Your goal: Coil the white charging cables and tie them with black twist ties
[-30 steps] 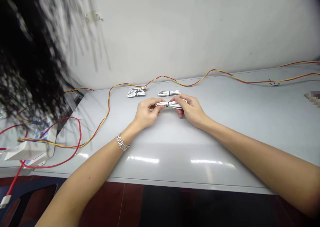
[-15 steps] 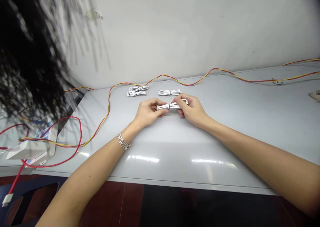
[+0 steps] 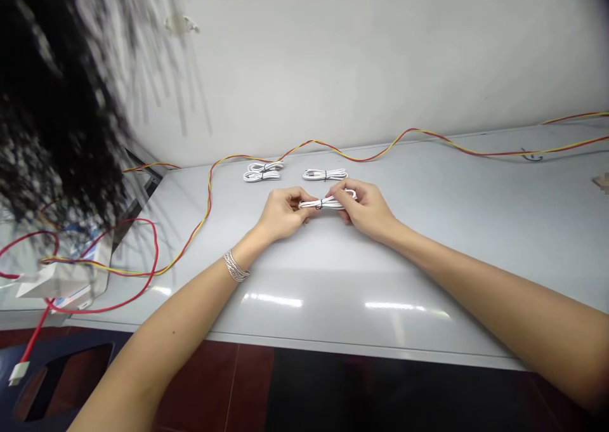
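Between my two hands is a coiled white cable (image 3: 327, 203), bound round its middle with a thin black tie. My left hand (image 3: 285, 214) pinches the coil's left end between thumb and fingers. At the right end, my right hand (image 3: 364, 209) is closed on the same coil, thumb on top. Just behind it on the grey table (image 3: 457, 229) lies another tied white cable (image 3: 325, 175). Farther left, white cable coils (image 3: 262, 170) lie close together, also with black ties. The cable ends inside my fingers are hidden.
A twisted red and yellow wire (image 3: 328, 148) runs along the table's back by the white wall (image 3: 380, 51). At left, a red cable (image 3: 156, 254) loops round a white box (image 3: 57, 280). Dark hair-like strands (image 3: 57, 102) block the upper left.
My hands stay in nearly the same place, still holding the white cable. The table and the cables on it shift only slightly in view.
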A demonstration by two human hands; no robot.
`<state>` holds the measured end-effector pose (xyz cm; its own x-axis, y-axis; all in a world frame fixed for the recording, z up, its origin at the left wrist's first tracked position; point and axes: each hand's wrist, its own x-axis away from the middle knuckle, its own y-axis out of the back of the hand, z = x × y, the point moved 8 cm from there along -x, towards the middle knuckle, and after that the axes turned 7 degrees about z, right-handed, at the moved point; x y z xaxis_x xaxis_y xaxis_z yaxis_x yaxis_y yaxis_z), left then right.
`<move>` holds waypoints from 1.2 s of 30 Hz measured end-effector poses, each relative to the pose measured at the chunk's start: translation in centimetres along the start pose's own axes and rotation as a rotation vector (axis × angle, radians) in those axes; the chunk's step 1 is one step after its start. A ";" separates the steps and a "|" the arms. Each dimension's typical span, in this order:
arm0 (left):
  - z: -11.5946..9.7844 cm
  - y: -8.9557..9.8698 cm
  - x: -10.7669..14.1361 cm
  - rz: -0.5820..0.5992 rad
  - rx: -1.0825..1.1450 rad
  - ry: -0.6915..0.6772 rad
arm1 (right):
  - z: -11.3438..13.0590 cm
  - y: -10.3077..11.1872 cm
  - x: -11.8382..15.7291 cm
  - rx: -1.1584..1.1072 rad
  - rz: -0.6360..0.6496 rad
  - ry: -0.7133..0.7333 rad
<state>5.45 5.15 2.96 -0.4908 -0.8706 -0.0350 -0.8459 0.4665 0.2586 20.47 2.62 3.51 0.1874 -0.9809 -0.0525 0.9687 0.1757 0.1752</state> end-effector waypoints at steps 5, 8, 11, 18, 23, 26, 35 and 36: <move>-0.4 -0.2 0.2 -0.004 -0.071 0.010 | 0.0 0.1 0.0 -0.077 -0.001 0.003; -0.6 -0.4 0.3 0.011 -0.134 -0.014 | -0.4 0.3 -0.1 -0.099 -0.009 -0.002; -0.6 -0.5 0.3 0.023 -0.180 -0.025 | -0.5 0.3 -0.2 -0.075 -0.013 0.003; -1.1 -0.7 0.3 0.069 -0.356 -0.077 | -0.1 0.5 -0.1 -0.051 -0.038 0.009; -0.8 -0.7 0.2 0.069 -0.251 -0.070 | -0.1 0.4 -0.1 -0.062 -0.033 0.008; -0.6 -0.5 0.1 0.050 -0.131 -0.082 | -0.6 0.6 -0.2 -0.082 -0.062 -0.006; -0.1 0.1 -0.2 0.054 0.085 -0.020 | -1.0 1.3 -0.5 -0.267 -0.171 -0.024; 0.0 0.1 -0.2 0.046 0.091 -0.016 | -1.0 1.3 -0.6 -0.289 -0.160 -0.019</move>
<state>5.45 5.38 2.98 -0.5318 -0.8459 -0.0405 -0.8378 0.5185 0.1713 21.73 3.47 2.80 0.0285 -0.9989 -0.0375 0.9922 0.0328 -0.1200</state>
